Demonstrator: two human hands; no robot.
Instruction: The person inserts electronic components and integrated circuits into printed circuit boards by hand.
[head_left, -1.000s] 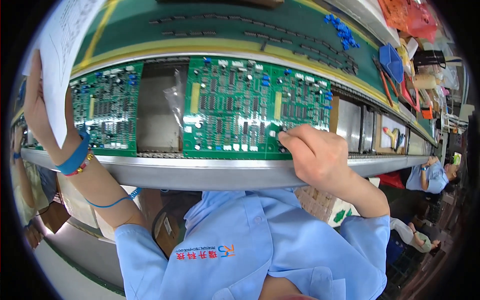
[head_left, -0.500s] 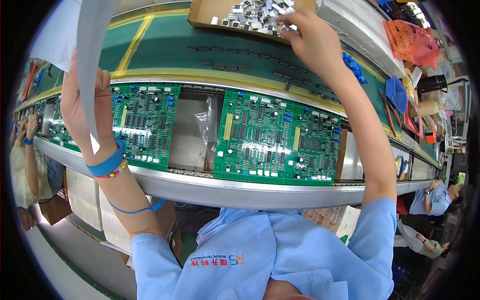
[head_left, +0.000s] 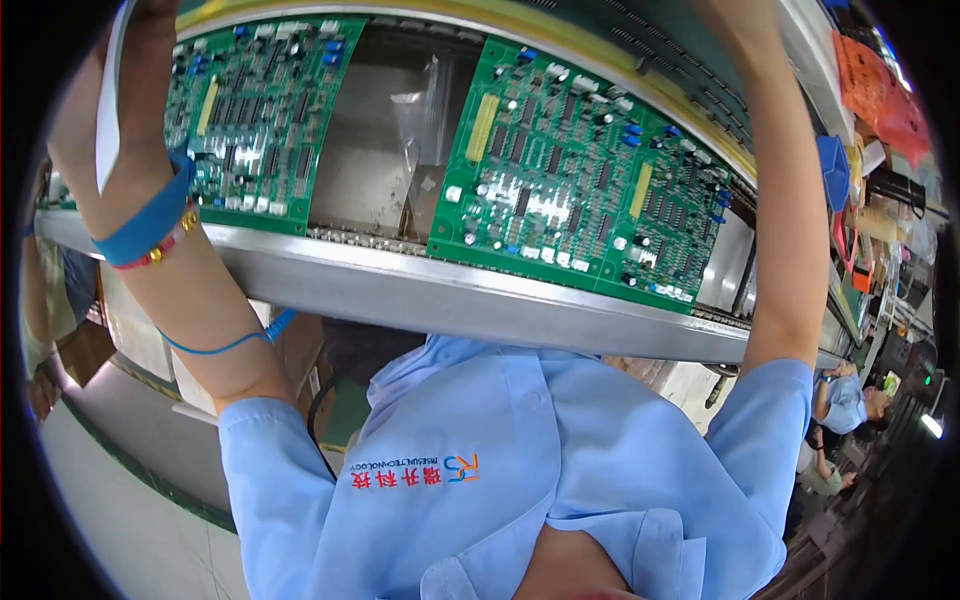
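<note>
At the upper left, my left hand [head_left: 140,110] is closed on a white sheet of paper [head_left: 108,135], seen nearly edge-on; most of the sheet and the fingertips are cut off or dark. A blue wrist strap [head_left: 150,215] with a coiled cord and a beaded bracelet circle that wrist. My right forearm [head_left: 785,190] reaches up past the top edge, so the right hand and whatever it touches are out of the picture. Between the arms, green circuit boards [head_left: 530,170] full of small parts lie on the rail track. Another circuit board [head_left: 255,130] is beside my left hand.
A metal rail [head_left: 450,295] runs across in front of me. A clear plastic bag [head_left: 425,120] lies in the gap between boards. Black component rows [head_left: 650,45] sit on the green bench beyond. At right are a blue bin [head_left: 832,175] and a red bag [head_left: 880,95].
The view has tipped down, so boards and arms appear higher. My right hand, over a box of small parts before, has left the picture with that box. The left hand still holds the paper.
</note>
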